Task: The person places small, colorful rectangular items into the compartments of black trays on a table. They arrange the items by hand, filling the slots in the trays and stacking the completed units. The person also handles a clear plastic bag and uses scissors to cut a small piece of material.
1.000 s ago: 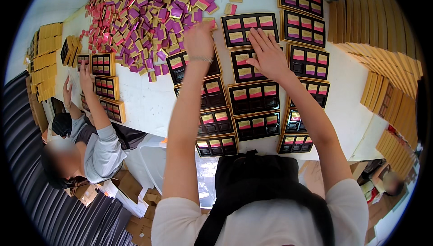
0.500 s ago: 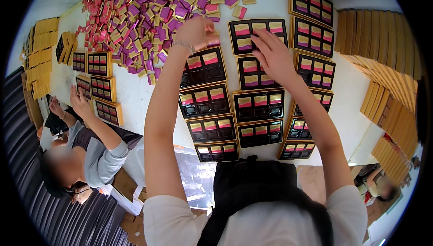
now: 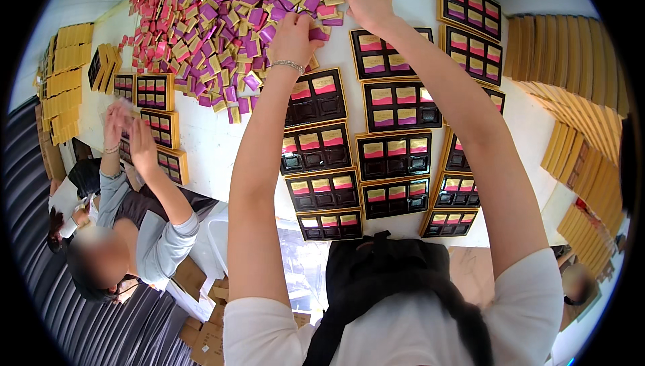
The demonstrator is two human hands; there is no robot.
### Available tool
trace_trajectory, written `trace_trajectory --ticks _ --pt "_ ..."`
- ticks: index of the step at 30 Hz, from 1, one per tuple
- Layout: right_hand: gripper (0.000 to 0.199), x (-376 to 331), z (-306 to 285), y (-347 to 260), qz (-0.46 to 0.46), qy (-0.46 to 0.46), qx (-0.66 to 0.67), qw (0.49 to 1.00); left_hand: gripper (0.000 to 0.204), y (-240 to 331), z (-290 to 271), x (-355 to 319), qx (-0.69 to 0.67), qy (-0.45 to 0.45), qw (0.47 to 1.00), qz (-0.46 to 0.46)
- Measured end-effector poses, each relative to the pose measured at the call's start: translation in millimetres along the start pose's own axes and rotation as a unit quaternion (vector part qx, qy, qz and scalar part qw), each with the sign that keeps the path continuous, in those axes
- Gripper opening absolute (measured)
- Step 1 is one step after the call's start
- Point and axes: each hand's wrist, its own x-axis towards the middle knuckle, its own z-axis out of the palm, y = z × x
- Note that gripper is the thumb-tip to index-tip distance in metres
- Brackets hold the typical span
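A heap of small wrapped squares [image 3: 201, 37], pink, purple and gold, covers the far left of the white table. My left hand [image 3: 293, 42], with a bracelet at the wrist, reaches to the heap's near right edge, its fingers curled beside a purple square [image 3: 321, 33]. Farther right, my right hand [image 3: 371, 9] bends its fingers over the heap's right end; its fingertips hide what they grip. Below it lies a black tray [image 3: 376, 80] in a gold box, holding pink and purple squares. Nearer trays [image 3: 394, 166] carry pink squares in the far row only, with dark bare slots in front.
Filled trays [image 3: 470, 54] form a column on the right, partly behind my right forearm. Stacks of gold boxes [image 3: 564, 57] line the right edge, with more stacks [image 3: 62, 84] at far left. A co-worker [image 3: 151, 232] handles trays [image 3: 160, 127] on the left.
My right hand has left the middle tray and moved up to the heap's right end. My left hand has shifted slightly up and right along the edge. The co-worker's hands have come together.
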Motion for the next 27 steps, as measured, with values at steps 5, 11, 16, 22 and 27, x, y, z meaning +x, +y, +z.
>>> trace_trajectory --ticks 5,11,16,22,27 --pt "0.019 1 -10 9 -0.031 -0.092 0.051 0.994 0.035 27 -7 -15 -0.086 0.039 0.996 0.007" --pt "0.024 -70 -78 51 0.077 -0.069 0.455 0.884 0.034 101 -3 -86 -0.263 -0.053 0.962 0.05" --pt "0.03 -190 -125 64 0.052 -0.219 0.342 0.912 0.024 137 12 -131 -0.553 -0.135 0.796 -0.206" --pt "0.015 -228 -116 61 -0.005 -0.148 0.305 0.941 0.03 167 1 -155 -0.667 -0.099 0.686 -0.272" --pt "0.013 -229 -92 61 -0.058 -0.099 0.326 0.938 0.024 168 31 -200 -0.607 -0.035 0.751 -0.258"
